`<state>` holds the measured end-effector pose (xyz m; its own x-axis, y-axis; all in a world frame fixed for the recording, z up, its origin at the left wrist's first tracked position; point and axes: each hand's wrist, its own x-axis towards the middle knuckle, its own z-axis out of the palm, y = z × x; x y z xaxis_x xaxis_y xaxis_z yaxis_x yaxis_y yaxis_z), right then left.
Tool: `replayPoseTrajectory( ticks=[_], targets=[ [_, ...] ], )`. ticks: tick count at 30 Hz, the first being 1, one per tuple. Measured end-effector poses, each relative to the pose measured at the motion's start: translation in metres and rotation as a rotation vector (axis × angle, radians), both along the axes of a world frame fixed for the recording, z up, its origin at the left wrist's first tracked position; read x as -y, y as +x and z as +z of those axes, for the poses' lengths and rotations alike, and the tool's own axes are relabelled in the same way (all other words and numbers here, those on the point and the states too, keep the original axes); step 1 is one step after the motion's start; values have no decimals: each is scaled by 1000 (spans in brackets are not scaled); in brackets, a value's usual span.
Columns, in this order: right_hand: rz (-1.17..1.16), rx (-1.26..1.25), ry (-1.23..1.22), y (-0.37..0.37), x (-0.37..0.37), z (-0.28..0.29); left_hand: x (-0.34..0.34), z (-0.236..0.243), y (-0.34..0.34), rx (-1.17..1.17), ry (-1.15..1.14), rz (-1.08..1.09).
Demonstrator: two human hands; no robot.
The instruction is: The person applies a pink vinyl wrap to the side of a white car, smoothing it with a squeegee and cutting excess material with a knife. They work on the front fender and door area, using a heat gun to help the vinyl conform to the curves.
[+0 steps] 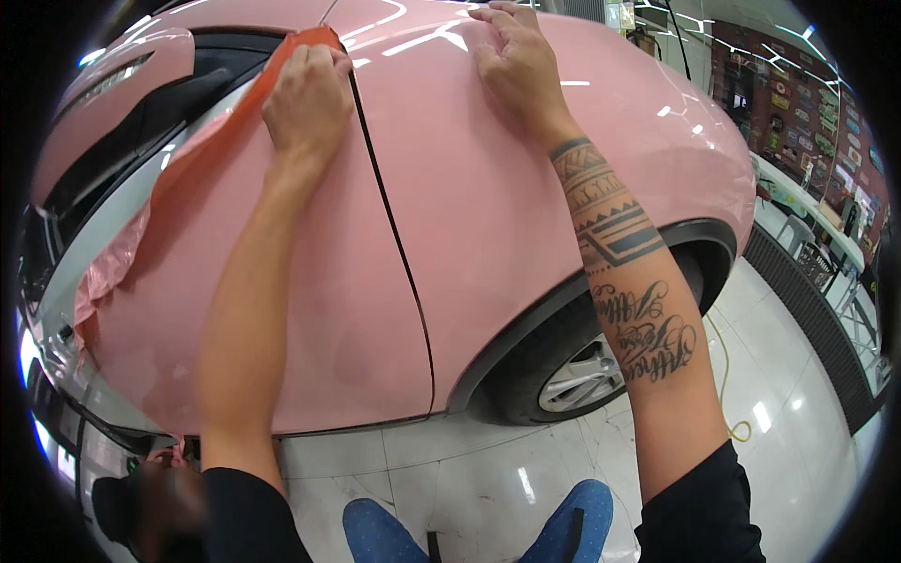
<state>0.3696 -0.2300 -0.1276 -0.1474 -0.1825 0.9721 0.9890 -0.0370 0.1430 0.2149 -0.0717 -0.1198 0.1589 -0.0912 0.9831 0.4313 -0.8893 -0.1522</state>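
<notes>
My left hand [310,98] is closed on the edge of pink vinyl film at the top front corner of the car door [328,310]. The loose vinyl film [208,164] folds back along the upper door, showing an orange underside, and bunches into wrinkles toward the left. My right hand [516,61] lies on the glossy pink fender [507,216], fingers pointing up and left, the thumb apart. I see nothing held in it, though its fingertips are partly hidden. A dark seam [387,206] separates door and fender.
Below the fender is a wheel [582,380] under a dark arch trim [718,244]. At the lower left, a person [164,497] is low beside the door's bottom edge. A yellow hose [725,375] lies on the tiled floor [497,460]. Chairs [798,235] stand by a white counter [817,211].
</notes>
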Motion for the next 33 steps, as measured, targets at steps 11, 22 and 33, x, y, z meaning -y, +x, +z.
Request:
replayPoseTrajectory(
  ticks=[11,22,33],
  targets=[
    [117,-36,-97,0,20,-12,11,29,-3,-78,-160,-70],
    [-2,-56,-135,8,18,-23,19,12,-13,158,-153,-375],
    [298,-129,-174,4,31,-33,49,-19,-74,-88,-406,-351]
  ],
)
